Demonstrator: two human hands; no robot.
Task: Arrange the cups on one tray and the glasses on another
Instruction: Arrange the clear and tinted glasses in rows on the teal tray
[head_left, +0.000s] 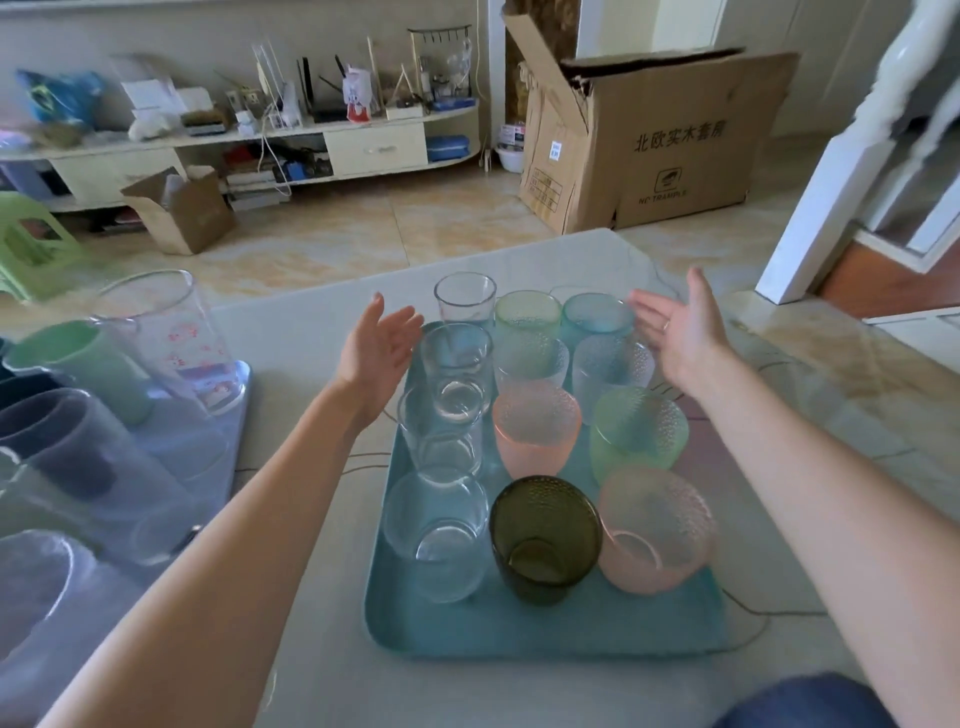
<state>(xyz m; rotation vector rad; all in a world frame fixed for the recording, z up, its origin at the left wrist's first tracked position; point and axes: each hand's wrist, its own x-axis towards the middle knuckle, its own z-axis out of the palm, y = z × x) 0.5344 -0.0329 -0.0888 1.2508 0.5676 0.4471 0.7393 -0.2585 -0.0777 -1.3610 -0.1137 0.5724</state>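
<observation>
At the far left I see the second tray (236, 415), pale blue-grey, carrying the cups: a green cup (88, 364), a dark cup (62, 441) and a tall clear printed one (171, 343), all blurred at the edge of the view, so I cannot count them. That tray sits well apart from my hands.

Moving right, my left hand (379, 348) hangs above the table with palm turned inward and fingers straight and spread; it has hold of nothing. It sits just beside the clear glasses (457, 374), which run in a column along the left side of the teal tray (519, 631), their long axes upright.

Then come the coloured textured glasses: a pink glass (535, 431), a dark green glass (545, 540) and a light green glass (636, 436), packed close together.

My right hand (680, 338) mirrors the left, palm inward, fingers loose, empty, near the far right corner of the teal tray beside a blue glass (597, 317).

I judge the glasses already gathered between my palms, with neither hand nearer to any piece out of place. Any coming move would be inward, both hands closing on the tray's far end.
</observation>
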